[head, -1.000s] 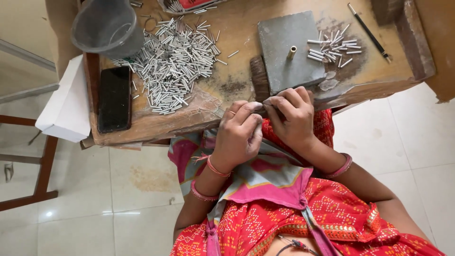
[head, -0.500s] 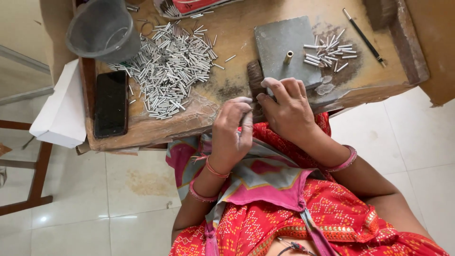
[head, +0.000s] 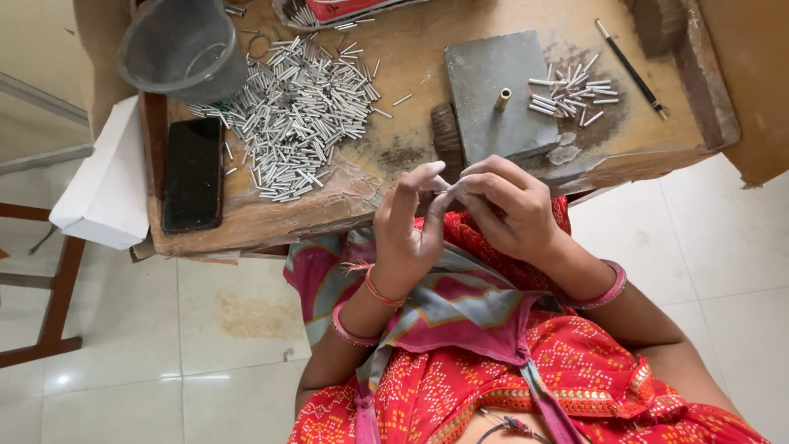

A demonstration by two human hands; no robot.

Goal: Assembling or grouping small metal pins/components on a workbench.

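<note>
Silvery small piece (head: pixel 448 187), kind unclear, pinched between fingertips of both hands at bench edge | left hand (head: pixel 407 234): fingers narrow on it | right hand (head: pixel 505 205): curled, gripping | tube heap (head: pixel 300 115) well apart on wooden bench (head: pixel 394 148)

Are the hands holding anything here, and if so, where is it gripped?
Both hands meet at the fingertips over the lap: the left hand and right hand pinch a small pale piece between them. It is too small to tell what it is, or which part is gripped.
</note>
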